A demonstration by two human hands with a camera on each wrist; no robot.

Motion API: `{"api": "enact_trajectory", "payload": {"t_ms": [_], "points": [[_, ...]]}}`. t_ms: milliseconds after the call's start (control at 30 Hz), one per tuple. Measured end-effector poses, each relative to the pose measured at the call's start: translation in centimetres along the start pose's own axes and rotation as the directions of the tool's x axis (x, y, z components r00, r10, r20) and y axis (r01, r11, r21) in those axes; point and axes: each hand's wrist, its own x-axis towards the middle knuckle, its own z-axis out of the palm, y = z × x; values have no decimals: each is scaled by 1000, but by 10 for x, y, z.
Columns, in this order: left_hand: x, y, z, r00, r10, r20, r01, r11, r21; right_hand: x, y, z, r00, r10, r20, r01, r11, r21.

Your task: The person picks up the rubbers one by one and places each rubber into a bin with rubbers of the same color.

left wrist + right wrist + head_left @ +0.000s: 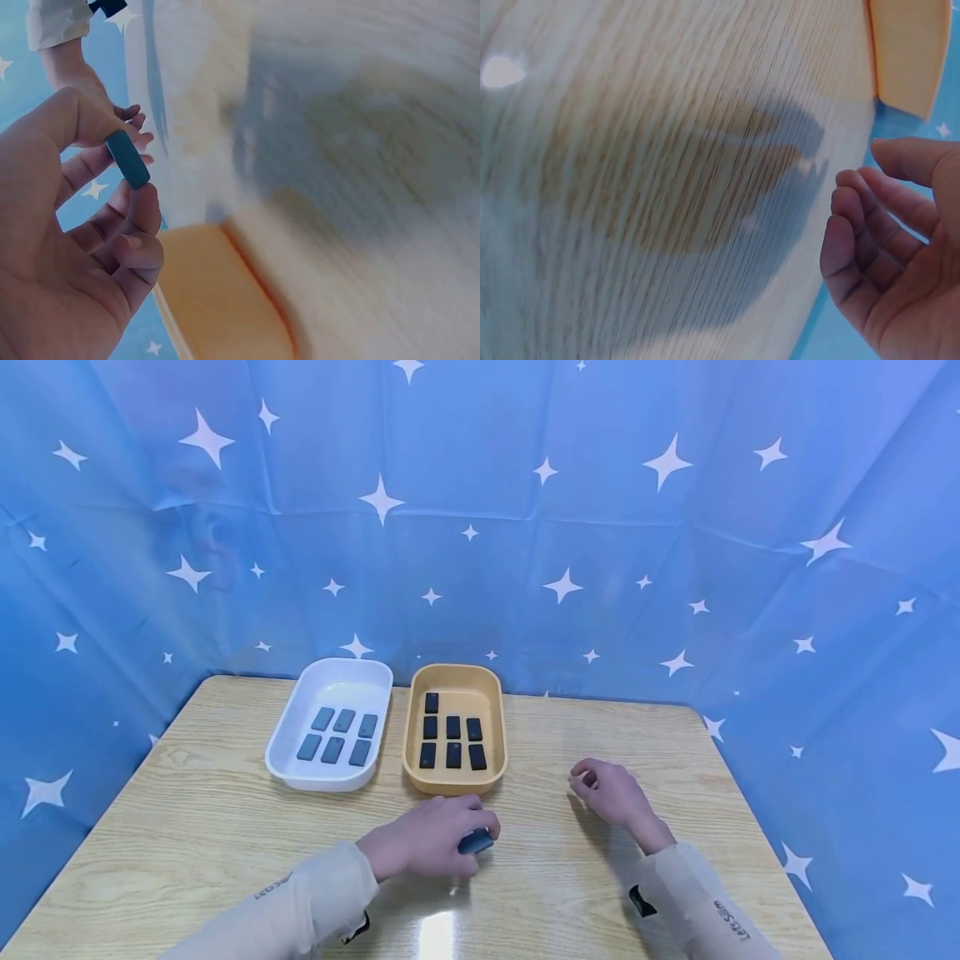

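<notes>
My left hand point(431, 837) pinches a small, flat blue-grey rectangular block point(476, 842) between thumb and fingertip, just in front of the yellow-orange tray. In the left wrist view the block point(129, 159) looks teal and is seen along its narrow edge, above the table. Off to the right, my right hand point(613, 793) hovers over the table with fingers loosely curled and nothing in them. The yellow-orange tray point(477, 702) contains several black blocks point(453, 727) in rows. Similar blue-grey blocks point(332, 750) lie in two rows inside the white tray point(315, 782).
Both trays stand side by side toward the back of the wooden table point(187, 835), white on the left. Behind and beside the table hangs a blue curtain point(480, 560) with white stars. A bright light reflection shows near the front.
</notes>
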Motion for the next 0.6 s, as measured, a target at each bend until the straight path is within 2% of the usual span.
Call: {"api": "enact_trajectory", "payload": {"t_ms": [267,600], "points": [[-8,-4,-17,999,-27,-35,27,1000,6,0,-1,2,1000,7,3,-7,1000,3],[-13,-14,-29,996,-32,-80,33,999,15,-1,-3,4,1000,-5,-2,5,1000,10]]}}
